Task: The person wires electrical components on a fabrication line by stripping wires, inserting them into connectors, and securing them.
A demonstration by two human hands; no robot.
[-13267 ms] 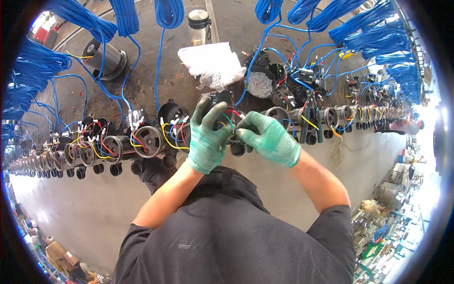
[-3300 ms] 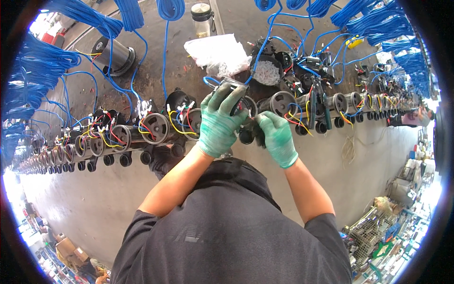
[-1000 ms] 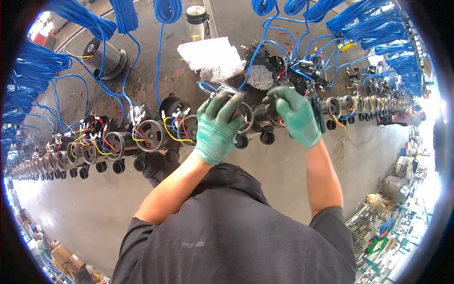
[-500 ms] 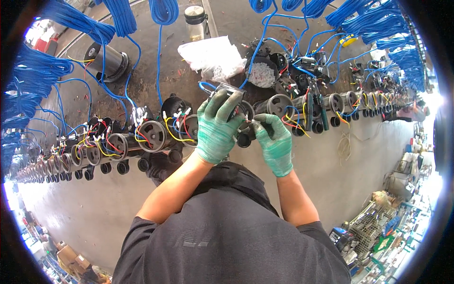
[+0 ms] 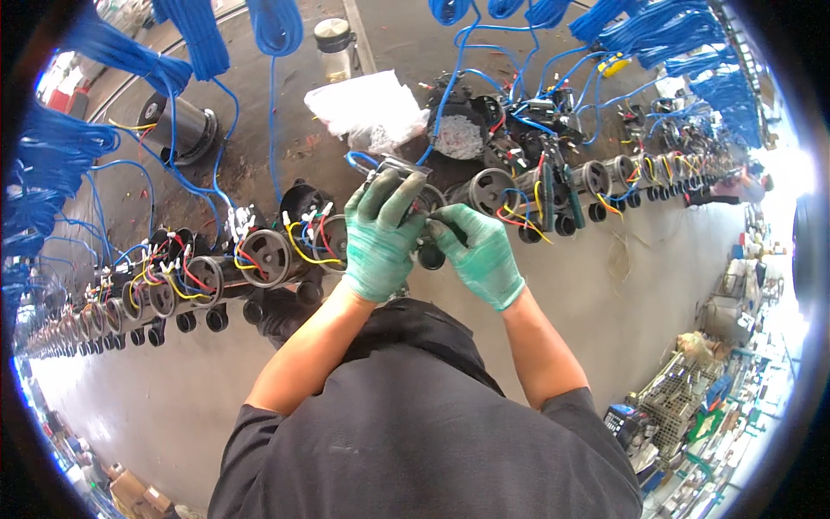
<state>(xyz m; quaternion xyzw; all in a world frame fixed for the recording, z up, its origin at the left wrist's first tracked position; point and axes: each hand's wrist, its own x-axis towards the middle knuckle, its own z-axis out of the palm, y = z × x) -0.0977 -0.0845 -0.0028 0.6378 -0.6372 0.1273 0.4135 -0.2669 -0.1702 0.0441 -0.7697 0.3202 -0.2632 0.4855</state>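
Observation:
My left hand (image 5: 380,232), in a green work glove with darkened fingers, is closed around a small black housing (image 5: 406,166) from which a blue cable (image 5: 356,159) loops. Close against its fingertips, my right hand (image 5: 480,255), gloved alike, is pinched; whatever lies between its thumb and finger is too small to make out. Right beside both hands sits a row of dark cylindrical motor bodies (image 5: 491,192) with red, yellow and blue wires coming out of their ends. A pair of dark green-handled tools (image 5: 546,195) stands among them.
Bundles of blue cable (image 5: 190,35) hang along the far side. On the bench lie a white plastic bag (image 5: 367,108), a black bowl of small whitish pieces (image 5: 456,137) and a lidded bottle (image 5: 335,50). An upright motor cylinder (image 5: 180,125) stands at left. A wire crate (image 5: 679,402) is at lower right.
My right hand has moved in closer to my left hand, its fingertips now by the left fingers. The left hand keeps its hold on the black housing. The whole view has shifted slightly.

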